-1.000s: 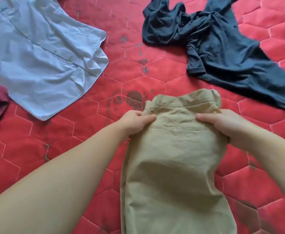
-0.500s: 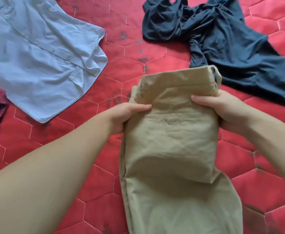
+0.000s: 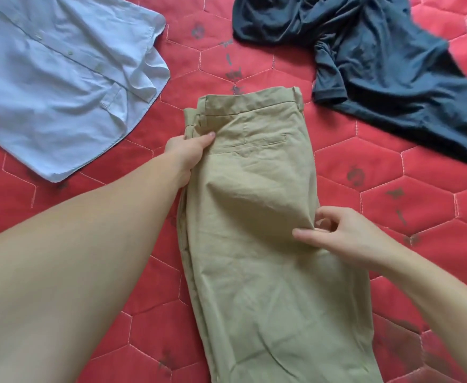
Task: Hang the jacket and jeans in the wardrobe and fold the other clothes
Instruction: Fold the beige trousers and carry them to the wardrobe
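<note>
Red quilted bedding. Left hand grips khaki trousers at waist, right hand pinches side; we infer layer alignment.

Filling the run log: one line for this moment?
step: fold trousers | left hand: grips waist | right hand: pinches right edge | shirt, dark top: unfolded

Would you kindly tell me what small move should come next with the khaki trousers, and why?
Probably draw the right hand outward to flatten the ridge it pinches at the right edge of the trousers, while the left hand grips the waistband end. A crease bulges between the hands, so smoothing likely comes before folding.
</note>
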